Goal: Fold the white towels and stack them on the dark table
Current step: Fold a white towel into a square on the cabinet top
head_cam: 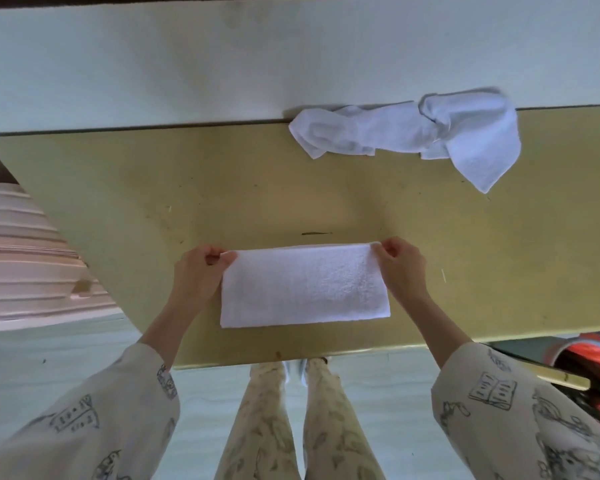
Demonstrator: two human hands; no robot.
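Left hand (198,271) pinches the folded towel's (303,287) far left corner; right hand (400,263) pinches the far right one, fingers curled tight. The towel lies flat near the surface's (136,188) front edge. A crumpled towel (413,133) sits far right.

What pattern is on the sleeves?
Cream sleeves with dark line-drawn doodles, including an open book; head view.
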